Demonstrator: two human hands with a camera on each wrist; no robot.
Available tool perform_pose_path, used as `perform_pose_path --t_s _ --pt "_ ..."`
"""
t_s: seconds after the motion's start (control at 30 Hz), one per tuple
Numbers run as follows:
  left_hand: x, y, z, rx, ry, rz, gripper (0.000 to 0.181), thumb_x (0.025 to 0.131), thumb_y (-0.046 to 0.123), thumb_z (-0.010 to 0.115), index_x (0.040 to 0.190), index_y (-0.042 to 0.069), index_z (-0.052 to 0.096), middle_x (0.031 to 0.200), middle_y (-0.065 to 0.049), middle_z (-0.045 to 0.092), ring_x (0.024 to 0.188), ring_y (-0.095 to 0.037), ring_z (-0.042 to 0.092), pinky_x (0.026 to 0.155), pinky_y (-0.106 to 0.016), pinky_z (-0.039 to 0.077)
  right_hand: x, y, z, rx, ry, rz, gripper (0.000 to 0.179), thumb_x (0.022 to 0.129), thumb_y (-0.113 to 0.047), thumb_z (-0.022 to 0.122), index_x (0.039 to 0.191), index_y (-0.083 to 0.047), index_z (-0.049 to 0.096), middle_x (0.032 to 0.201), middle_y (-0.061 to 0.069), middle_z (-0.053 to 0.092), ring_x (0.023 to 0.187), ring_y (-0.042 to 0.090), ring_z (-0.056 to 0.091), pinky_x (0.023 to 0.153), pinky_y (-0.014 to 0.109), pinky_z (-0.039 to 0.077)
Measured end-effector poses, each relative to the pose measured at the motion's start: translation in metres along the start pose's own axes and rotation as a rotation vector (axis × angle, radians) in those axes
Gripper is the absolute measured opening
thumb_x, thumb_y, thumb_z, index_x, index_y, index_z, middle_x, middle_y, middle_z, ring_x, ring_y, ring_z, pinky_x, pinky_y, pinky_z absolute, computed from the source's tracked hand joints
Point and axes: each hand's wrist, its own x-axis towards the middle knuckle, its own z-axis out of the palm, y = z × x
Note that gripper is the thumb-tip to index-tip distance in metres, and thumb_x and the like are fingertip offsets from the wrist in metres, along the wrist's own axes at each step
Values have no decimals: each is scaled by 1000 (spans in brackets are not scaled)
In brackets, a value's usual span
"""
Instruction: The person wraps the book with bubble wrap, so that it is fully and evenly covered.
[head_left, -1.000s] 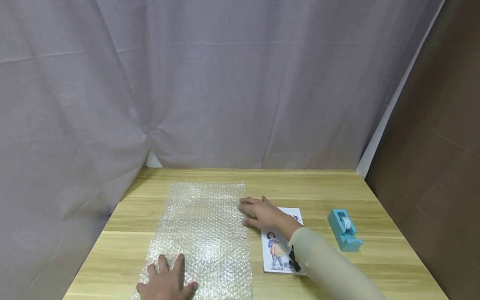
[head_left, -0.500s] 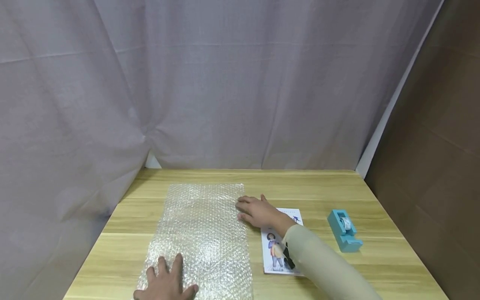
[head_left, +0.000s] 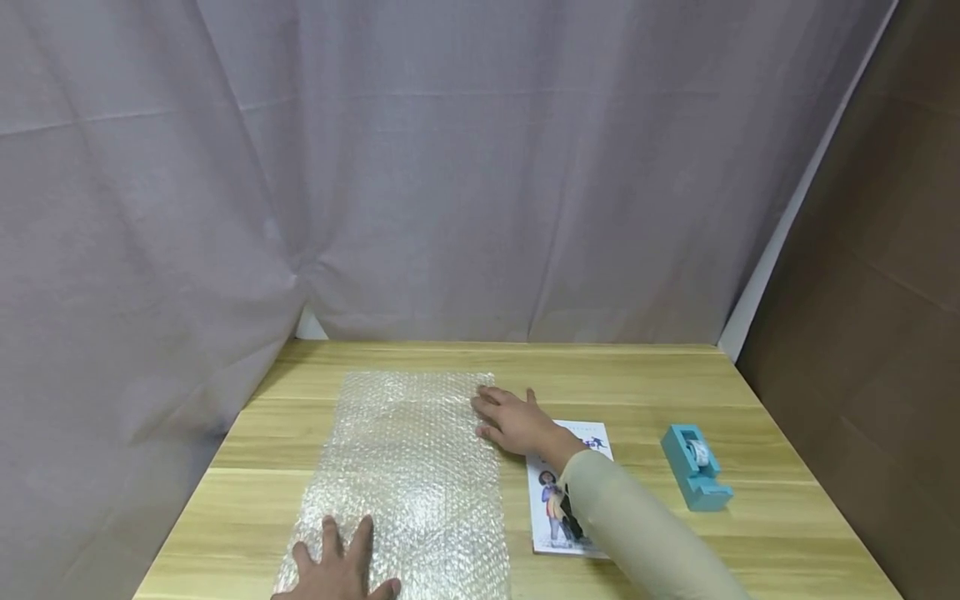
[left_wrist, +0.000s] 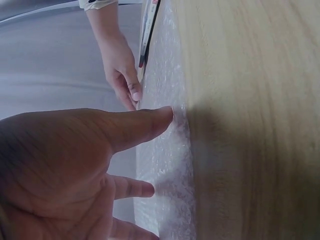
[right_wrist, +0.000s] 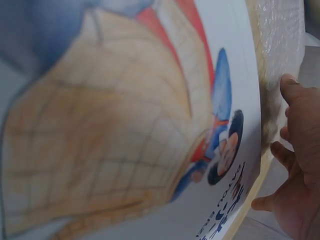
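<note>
A clear sheet of bubble wrap (head_left: 412, 467) lies flat on the table. Spread across its near left part are the fingers of my left hand (head_left: 337, 571), which reach onto it from the front edge of the view. My right hand (head_left: 517, 423) rests at the sheet's right edge, toward the far end, fingers extended and touching it. Under the right forearm lies a white book (head_left: 550, 517) with a drawn figure on its cover, partly hidden by the sleeve. In the right wrist view the book's cover (right_wrist: 125, 125) fills most of the picture.
To the right of the book stands a blue tape dispenser (head_left: 696, 468) with a roll of tape in it. The wooden table (head_left: 780, 500) ends at a grey curtain (head_left: 450, 208) behind and a brown panel (head_left: 870, 333) on the right.
The right hand has shifted slightly left onto the bubble wrap's edge. The left hand stays on the sheet, a little lower in view. The whole scene has moved slightly with the head.
</note>
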Motion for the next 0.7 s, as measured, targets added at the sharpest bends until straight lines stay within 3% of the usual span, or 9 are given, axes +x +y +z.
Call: perform_pose_path --t_s 0.17,0.53,0.6,0.7 --pt "0 4 3 -13 6 14 109 83 82 76 164 14 47 169 -44 30 139 -88 27 73 -92 52 4 7 -3 -9 -6 8 68 114 -55 52 171 -17 43 183 5 32 169 33 33 128 87 17" --pt "7 11 -2 -82 20 -44 112 81 81 79 163 11 49 172 -40 29 144 -86 23 80 -101 41 14 22 -6 -12 14 -22 71 113 -58 53 170 -17 45 183 5 32 169 34 33 125 90 19" --pt "9 10 0 -83 16 -49 110 82 78 80 162 9 49 172 -41 28 144 -86 21 82 -102 40 15 23 -6 -16 21 -27 71 112 -60 54 169 -18 46 183 4 33 169 33 33 124 91 18" --pt "11 6 12 -41 70 -36 105 84 74 80 159 6 53 168 -44 33 141 -87 25 87 -99 44 15 24 -3 -25 31 -38 70 111 -61 56 167 -21 50 181 4 37 168 32 34 124 92 17"
